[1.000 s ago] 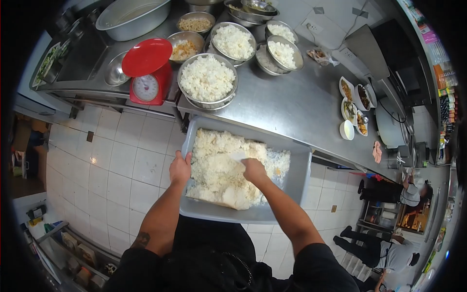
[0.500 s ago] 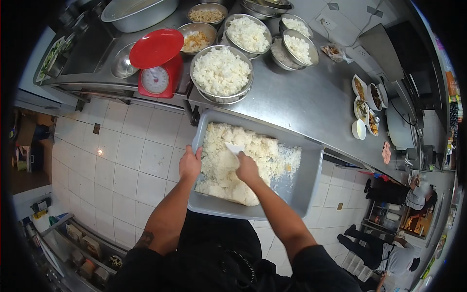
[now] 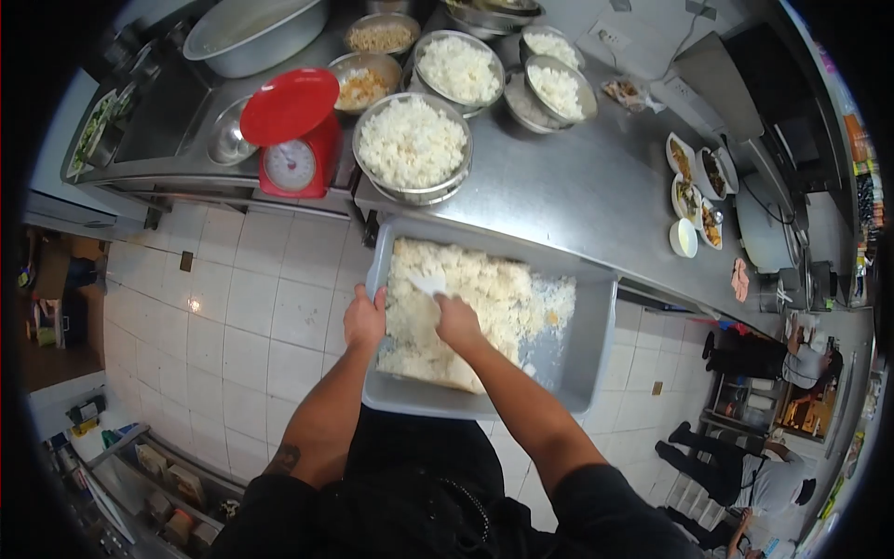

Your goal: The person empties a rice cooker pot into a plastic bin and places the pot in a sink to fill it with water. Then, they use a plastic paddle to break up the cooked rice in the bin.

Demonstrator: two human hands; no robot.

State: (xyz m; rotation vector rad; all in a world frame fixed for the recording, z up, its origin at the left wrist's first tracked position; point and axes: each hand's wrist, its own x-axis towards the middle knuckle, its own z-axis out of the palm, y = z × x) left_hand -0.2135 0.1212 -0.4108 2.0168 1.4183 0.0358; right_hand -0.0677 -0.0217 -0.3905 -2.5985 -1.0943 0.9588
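My left hand (image 3: 364, 317) is closed on the left rim of a large grey plastic tub (image 3: 598, 349). In the tub lies a thick slab of cooked white rice (image 3: 494, 279), with loose grains scattered to its right. My right hand (image 3: 458, 322) grips the handle of a white rice paddle (image 3: 428, 282). The paddle's blade rests on the rice in the left part of the tub. Part of the rice is hidden under my right hand and forearm.
A steel counter (image 3: 559, 200) runs behind the tub. On it stand a metal bowl of rice (image 3: 413, 144), more rice bowls, a red scale (image 3: 296, 154) and several small dishes (image 3: 687, 200). A large oval basin (image 3: 261, 37) sits at the back. Two people (image 3: 745, 470) are at far right.
My right hand and the rice paddle have moved a little to the left over the rice. My left hand stays on the tub's rim. The camera view has shifted slightly.
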